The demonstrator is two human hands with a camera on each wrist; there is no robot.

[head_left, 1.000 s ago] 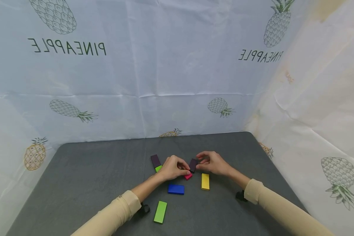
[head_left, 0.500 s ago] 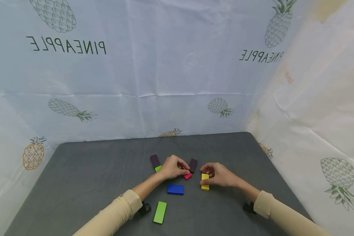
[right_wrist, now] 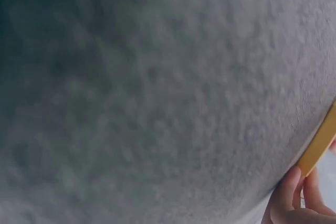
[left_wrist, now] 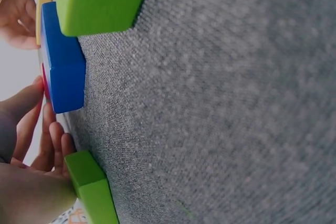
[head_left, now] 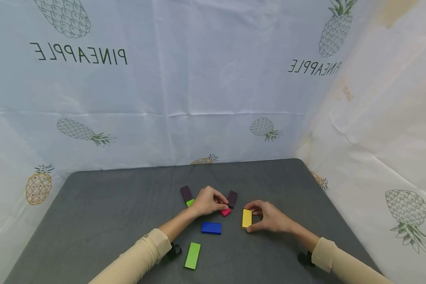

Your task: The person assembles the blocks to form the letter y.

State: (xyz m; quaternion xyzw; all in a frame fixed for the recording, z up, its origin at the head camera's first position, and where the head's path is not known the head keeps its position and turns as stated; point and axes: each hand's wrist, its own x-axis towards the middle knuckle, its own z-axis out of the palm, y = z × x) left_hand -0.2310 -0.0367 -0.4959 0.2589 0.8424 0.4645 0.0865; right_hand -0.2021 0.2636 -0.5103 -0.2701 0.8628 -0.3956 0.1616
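In the head view my left hand (head_left: 208, 202) pinches a red block (head_left: 226, 212), mostly hidden under its thumb and fingers. A dark purple block (head_left: 232, 199) lies right at the red block's far side, by those fingertips. To the right, my right hand (head_left: 271, 217) grips a yellow block (head_left: 246, 219) lengthwise, thumb at its near end and fingers at its far end. The right wrist view has the thumb against the end of this yellow block (right_wrist: 317, 148). Only a thin red edge shows past the left thumb in the left wrist view, behind the blue block (left_wrist: 65, 72).
A blue block (head_left: 211, 228) lies nearer than the left hand, and a green block (head_left: 193, 255) nearer still. Left of the hand, another dark purple block (head_left: 186, 193) meets a partly covered green block (head_left: 189, 202). White pineapple-print cloth (head_left: 213, 79) hangs behind the grey table (head_left: 120, 221).
My right hand has left the dark purple block, come nearer and slightly right, and taken the yellow block by its ends. The left hand stays on the red block.
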